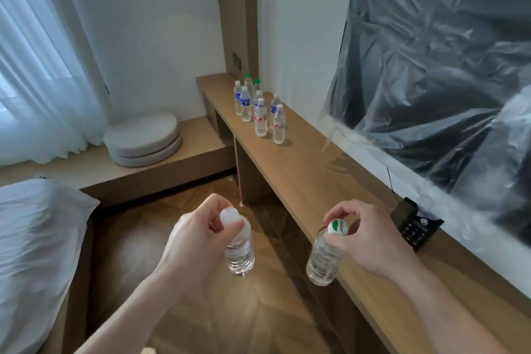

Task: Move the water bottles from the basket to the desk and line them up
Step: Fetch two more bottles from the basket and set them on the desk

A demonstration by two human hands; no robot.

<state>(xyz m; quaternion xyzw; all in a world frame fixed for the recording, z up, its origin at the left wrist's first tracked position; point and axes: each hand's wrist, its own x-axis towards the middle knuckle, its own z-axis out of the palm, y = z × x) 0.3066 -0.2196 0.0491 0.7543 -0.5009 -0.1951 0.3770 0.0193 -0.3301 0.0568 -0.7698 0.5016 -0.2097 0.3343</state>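
**Two bottles carried by their caps, eight standing on the worktop**

The left hand [201, 227] pinches the white cap of a clear water bottle [239, 250], which hangs upright over the wooden floor [230, 310], apart from the worktop [310, 181]. The right hand [365, 236] grips a second bottle [323, 261] by its green-and-white cap; this one hangs at the near edge of the worktop, its base not resting on the surface.

Farther along the worktop, near the wall, a group of bottles [260, 108] stands upright in roughly two rows. Most have white caps; two at the back have green ones. Some carry blue labels, others red-and-white ones.

A dark phone-like device [416, 227] lies on the worktop to the right of the right hand, under a screen covered in crinkled plastic sheeting [431, 52]. Two round grey cushions [143, 138] are stacked on a low platform by the curtain, and a white pillow [34, 238] lies at lower left.
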